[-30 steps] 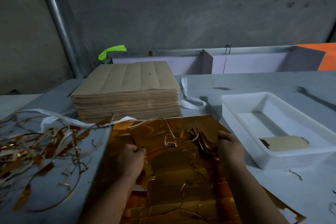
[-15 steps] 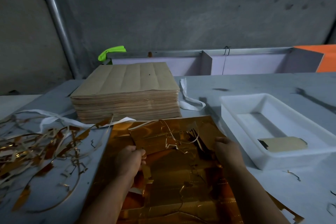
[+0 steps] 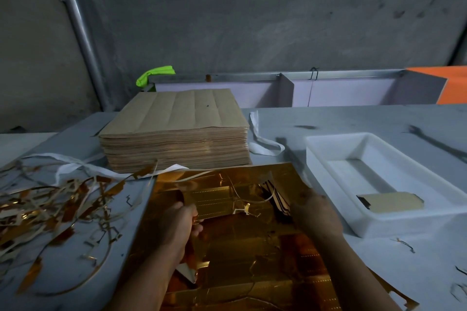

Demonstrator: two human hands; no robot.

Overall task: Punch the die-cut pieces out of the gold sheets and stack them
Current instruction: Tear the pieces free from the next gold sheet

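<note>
Gold foil die-cut piece (image 3: 219, 201), lower centre: left hand (image 3: 179, 222) pinches left edge, right hand (image 3: 313, 212) clamps right end, likely to tear it free of gold sheet (image 3: 252, 272).

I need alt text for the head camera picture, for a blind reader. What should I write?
A left hand and a right hand grip a gold piece over a gold sheet on a grey table. Gold scrap strips lie to the left, a brown sheet stack behind, and a white tray holding one cut piece to the right.
</note>
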